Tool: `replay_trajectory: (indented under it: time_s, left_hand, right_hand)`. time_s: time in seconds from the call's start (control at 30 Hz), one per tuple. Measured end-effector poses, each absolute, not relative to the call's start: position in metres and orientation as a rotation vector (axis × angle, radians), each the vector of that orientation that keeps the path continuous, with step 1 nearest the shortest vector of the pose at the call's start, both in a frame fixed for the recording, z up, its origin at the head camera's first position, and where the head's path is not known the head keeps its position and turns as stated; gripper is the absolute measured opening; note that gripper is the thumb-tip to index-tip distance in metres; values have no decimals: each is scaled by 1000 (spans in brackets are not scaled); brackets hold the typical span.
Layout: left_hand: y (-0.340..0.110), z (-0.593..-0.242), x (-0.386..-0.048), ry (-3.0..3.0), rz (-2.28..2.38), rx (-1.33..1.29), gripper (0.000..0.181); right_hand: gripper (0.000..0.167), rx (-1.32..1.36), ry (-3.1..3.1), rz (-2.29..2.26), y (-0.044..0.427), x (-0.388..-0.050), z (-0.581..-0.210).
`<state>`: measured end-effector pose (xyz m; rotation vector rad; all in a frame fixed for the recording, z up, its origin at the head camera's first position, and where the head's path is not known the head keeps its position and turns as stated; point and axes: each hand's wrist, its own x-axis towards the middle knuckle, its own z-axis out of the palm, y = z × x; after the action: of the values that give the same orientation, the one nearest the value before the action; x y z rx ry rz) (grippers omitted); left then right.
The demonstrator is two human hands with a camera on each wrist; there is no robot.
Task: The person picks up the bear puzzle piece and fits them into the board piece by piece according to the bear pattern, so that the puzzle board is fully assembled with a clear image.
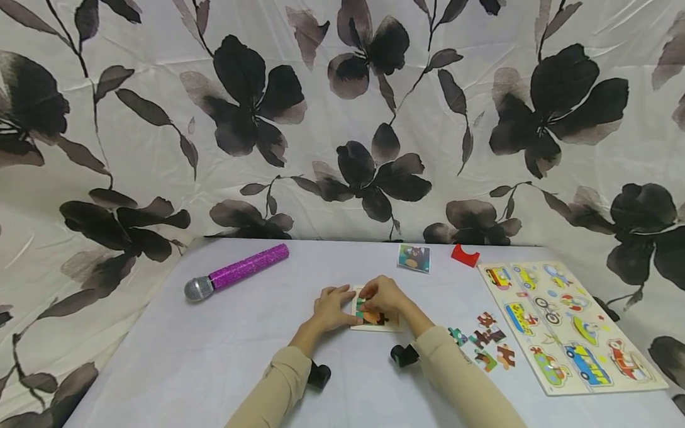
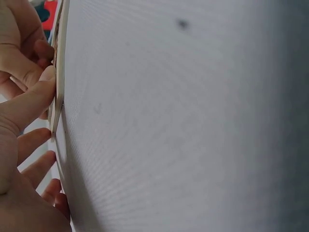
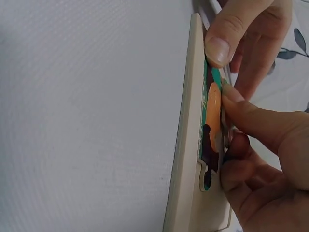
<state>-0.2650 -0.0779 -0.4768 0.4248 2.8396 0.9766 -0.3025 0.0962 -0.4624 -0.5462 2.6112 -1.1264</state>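
At the puzzle tray (image 3: 191, 121), your left hand (image 1: 330, 307) spreads, your right hand (image 1: 386, 297) pinches a piece (image 3: 225, 136), seemingly mid-fitting, needing alignment.

Two hands (image 1: 330, 309) (image 1: 385, 295), two boards (image 1: 376, 329) (image 1: 567, 331) (one large), one microphone (image 1: 248, 267), one card (image 1: 414, 259), six-plus jigsaw pieces (image 1: 480, 339).

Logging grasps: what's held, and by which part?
The left hand steadies the puzzle board at its left edge; whether the right hand over it pinches anything can't be told.
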Motion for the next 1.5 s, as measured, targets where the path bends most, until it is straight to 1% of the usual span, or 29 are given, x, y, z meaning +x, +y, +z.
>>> replay_trajectory:
  time_s: [0.3,0.53,0.87,1.07,1.17,1.33,1.5]
  left_hand:
    - [-76,-475,-263,2852,955,433,68]
    - [-77,-477,-264,2855,964,437,67]
    - [-78,-473,-262,2841,979,442,67]
    - [-79,-474,-262,2851,978,454,67]
    - [-80,-476,-263,2860,969,456,67]
    - [-80,-477,-264,2855,969,449,68]
    - [-78,-479,-266,2866,940,455,70]
  right_hand:
    - [17,-624,2556,-1229,102,-301,-466]
    - [16,-689,2585,-1233,98,-297,-466]
    - [10,-501,2605,-1179,92,-296,-458]
    - [4,-488,2588,-1144,91,-294,-455]
    - [8,-494,2595,-1143,92,-292,-456]
    - [23,-564,2651,-1189,95,-288,-462]
    - [30,-685,2561,-1335,112,-283,-467]
